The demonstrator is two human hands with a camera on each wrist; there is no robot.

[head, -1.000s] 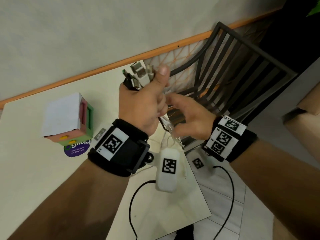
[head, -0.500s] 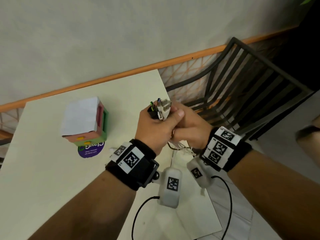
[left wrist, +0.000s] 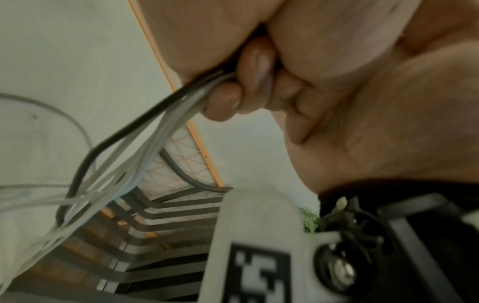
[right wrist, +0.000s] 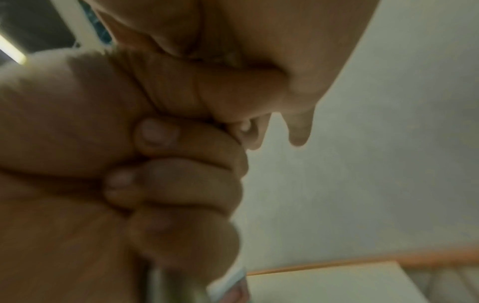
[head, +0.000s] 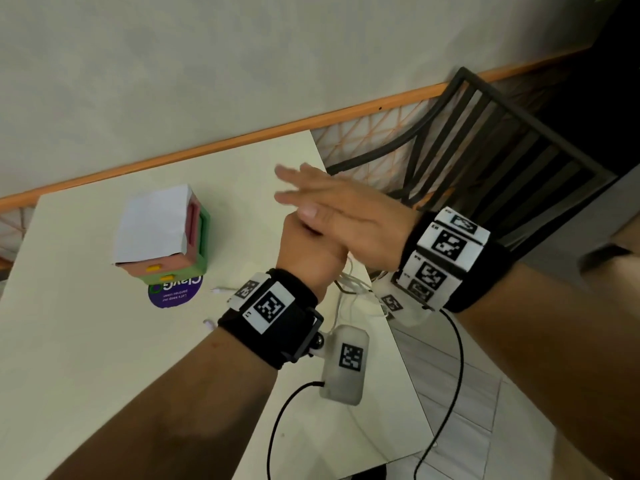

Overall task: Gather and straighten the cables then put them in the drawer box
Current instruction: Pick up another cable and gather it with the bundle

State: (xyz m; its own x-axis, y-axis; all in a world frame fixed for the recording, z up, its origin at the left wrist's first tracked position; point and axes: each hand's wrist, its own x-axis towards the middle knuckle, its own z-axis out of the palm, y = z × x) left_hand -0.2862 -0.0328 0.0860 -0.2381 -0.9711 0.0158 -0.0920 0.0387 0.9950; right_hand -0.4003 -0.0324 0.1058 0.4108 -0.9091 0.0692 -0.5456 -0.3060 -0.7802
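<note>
My left hand (head: 308,249) is a fist over the white table's (head: 86,358) right part, and it grips a bundle of cables. In the left wrist view its curled fingers (left wrist: 249,82) clamp several white cables and one black cable (left wrist: 145,131), which sag in loops below. White loops (head: 348,284) hang under the fist in the head view. My right hand (head: 313,199) lies flat on top of the left fist with straight fingers and hides the plugs. The small drawer box (head: 162,233), pink and green with a white top, stands to the left of both hands.
A purple round sticker (head: 175,292) lies under the box's front. Two loose white cable ends (head: 219,289) rest on the table near my left wrist. A dark metal chair (head: 485,161) stands just past the table's right edge (head: 398,341). A wall runs behind.
The left fist with the cable bundle has come down from its raised position. My right hand has opened flat over the fist and now covers the plugs that stuck out.
</note>
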